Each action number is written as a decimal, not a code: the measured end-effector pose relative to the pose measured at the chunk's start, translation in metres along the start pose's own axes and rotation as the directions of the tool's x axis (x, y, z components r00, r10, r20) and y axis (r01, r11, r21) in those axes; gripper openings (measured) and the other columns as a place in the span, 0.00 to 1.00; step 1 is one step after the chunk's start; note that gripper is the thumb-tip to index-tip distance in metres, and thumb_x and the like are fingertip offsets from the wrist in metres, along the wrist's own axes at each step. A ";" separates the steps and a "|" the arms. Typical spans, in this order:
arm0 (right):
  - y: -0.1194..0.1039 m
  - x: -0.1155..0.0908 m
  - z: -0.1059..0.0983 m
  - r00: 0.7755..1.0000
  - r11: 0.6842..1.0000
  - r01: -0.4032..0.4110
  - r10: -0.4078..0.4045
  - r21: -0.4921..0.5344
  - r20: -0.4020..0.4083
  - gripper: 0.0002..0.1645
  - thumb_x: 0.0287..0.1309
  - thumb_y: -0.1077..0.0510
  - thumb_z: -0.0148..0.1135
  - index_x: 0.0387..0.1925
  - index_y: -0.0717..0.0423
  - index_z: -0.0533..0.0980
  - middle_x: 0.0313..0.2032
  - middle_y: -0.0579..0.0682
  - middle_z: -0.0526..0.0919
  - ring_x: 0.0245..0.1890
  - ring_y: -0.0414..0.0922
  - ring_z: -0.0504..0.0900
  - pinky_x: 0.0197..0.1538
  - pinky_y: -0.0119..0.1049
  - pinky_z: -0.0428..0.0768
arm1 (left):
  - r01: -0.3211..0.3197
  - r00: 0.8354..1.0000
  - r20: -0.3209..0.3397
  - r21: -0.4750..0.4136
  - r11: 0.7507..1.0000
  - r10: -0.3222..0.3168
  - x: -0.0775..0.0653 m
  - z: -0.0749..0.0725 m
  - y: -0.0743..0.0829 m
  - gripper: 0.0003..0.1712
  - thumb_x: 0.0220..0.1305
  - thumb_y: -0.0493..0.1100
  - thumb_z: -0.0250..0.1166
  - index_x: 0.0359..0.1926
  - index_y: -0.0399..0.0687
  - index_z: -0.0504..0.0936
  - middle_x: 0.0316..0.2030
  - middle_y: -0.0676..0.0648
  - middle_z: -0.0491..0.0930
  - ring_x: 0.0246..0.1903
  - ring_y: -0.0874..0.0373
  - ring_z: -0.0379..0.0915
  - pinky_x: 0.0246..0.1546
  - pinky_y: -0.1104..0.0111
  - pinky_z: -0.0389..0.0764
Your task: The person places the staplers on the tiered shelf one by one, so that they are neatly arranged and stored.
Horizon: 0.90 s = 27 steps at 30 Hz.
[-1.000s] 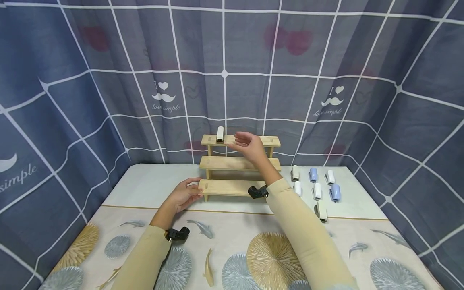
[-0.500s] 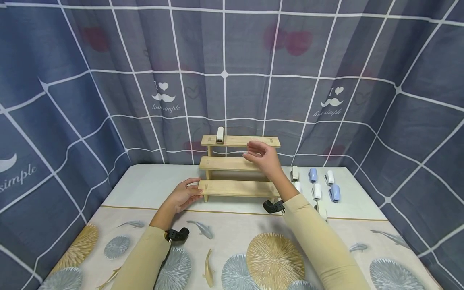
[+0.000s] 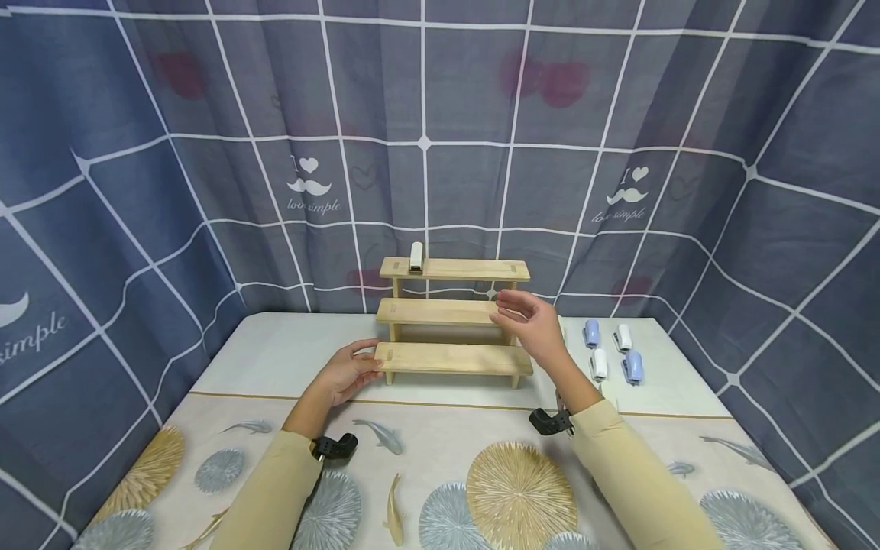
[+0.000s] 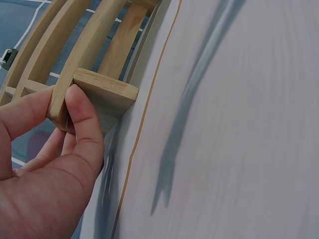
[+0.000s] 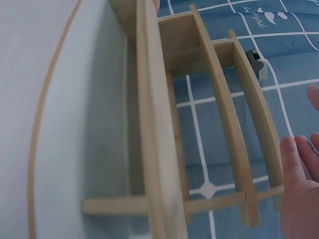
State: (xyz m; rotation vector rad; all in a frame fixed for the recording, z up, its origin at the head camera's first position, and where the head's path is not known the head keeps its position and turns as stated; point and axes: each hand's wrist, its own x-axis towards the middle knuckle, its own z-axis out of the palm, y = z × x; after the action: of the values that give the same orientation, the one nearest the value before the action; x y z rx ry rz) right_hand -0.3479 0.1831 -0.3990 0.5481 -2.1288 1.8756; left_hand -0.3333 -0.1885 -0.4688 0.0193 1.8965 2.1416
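A three-tier wooden shelf (image 3: 454, 358) stands at the back of the table. My left hand (image 3: 347, 372) pinches the left end of its lowest board; in the left wrist view the thumb (image 4: 84, 117) lies against the board's end. On the left of the top board sits a white mini stapler (image 3: 416, 257), also visible in the right wrist view as a stapler with a dark underside (image 5: 258, 64). Holding nothing, my right hand (image 3: 536, 327) hovers by the right end of the middle board with its fingers relaxed.
Right of the shelf, several mini staplers stand on the white surface, among them a blue one (image 3: 632, 367) and a white one (image 3: 599, 364). My right hand and forearm hide some of them. A checked curtain (image 3: 467, 183) hangs close behind the shelf.
My right hand has drawn away from the top board, moving right and down toward the staplers. My left hand has kept its hold on the lowest board, and the top stapler has stayed put.
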 end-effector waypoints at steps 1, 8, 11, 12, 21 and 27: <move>0.000 -0.003 -0.003 1.000 1.000 -0.002 0.002 -0.010 -0.003 0.31 0.58 0.62 0.75 0.61 0.68 0.76 0.61 0.68 0.79 0.62 0.60 0.80 0.59 0.29 0.83 | 0.000 1.000 -0.001 -0.002 1.000 0.000 0.000 0.000 0.000 0.40 0.69 0.26 0.60 0.77 0.34 0.55 0.44 0.46 0.79 0.36 0.61 0.81 0.38 0.75 0.87; 0.005 -0.023 -0.021 0.999 0.999 -0.018 0.017 -0.041 -0.035 0.30 0.57 0.61 0.75 0.61 0.65 0.77 0.61 0.66 0.79 0.61 0.57 0.81 0.60 0.28 0.82 | 0.002 1.000 -0.011 0.010 1.000 -0.002 0.001 0.002 -0.001 0.39 0.68 0.25 0.60 0.77 0.35 0.57 0.45 0.45 0.79 0.36 0.61 0.82 0.39 0.75 0.87; 0.009 -0.030 -0.030 0.999 0.998 -0.018 0.015 -0.067 -0.043 0.31 0.58 0.61 0.75 0.61 0.65 0.77 0.61 0.66 0.80 0.61 0.56 0.82 0.59 0.26 0.82 | 0.004 1.000 -0.015 0.013 1.000 -0.003 0.002 0.003 -0.002 0.38 0.69 0.25 0.59 0.77 0.34 0.57 0.45 0.45 0.79 0.37 0.61 0.82 0.40 0.75 0.87; 0.009 -0.033 -0.033 0.999 0.997 -0.022 0.018 -0.071 -0.050 0.30 0.58 0.61 0.75 0.61 0.65 0.77 0.61 0.65 0.80 0.61 0.56 0.82 0.59 0.26 0.82 | 0.004 1.000 -0.015 0.012 1.000 -0.004 0.002 0.003 -0.002 0.38 0.69 0.25 0.59 0.77 0.34 0.57 0.45 0.45 0.79 0.37 0.61 0.82 0.40 0.75 0.87; 0.015 -0.059 -0.058 0.994 0.989 -0.054 0.041 -0.141 -0.098 0.29 0.60 0.58 0.74 0.61 0.63 0.78 0.60 0.61 0.82 0.57 0.42 0.84 0.57 0.23 0.82 | 0.008 1.000 -0.015 0.003 1.000 -0.008 0.001 0.002 -0.001 0.39 0.69 0.25 0.59 0.77 0.35 0.56 0.47 0.44 0.78 0.37 0.61 0.82 0.39 0.75 0.87; 0.018 -0.075 -0.073 0.990 0.990 -0.055 0.037 -0.127 -0.136 0.28 0.60 0.59 0.74 0.60 0.66 0.78 0.54 0.49 0.85 0.54 0.38 0.84 0.56 0.23 0.82 | 0.003 1.000 -0.013 0.007 1.000 -0.003 0.001 0.003 -0.001 0.39 0.69 0.25 0.59 0.77 0.34 0.56 0.46 0.44 0.78 0.37 0.61 0.82 0.39 0.75 0.87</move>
State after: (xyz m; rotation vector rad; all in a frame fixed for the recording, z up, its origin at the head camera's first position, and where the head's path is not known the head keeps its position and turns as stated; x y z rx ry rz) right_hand -0.2931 0.2659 -0.4366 0.3384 -2.1737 1.7279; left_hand -0.3334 -0.1856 -0.4694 0.0037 1.9098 2.1386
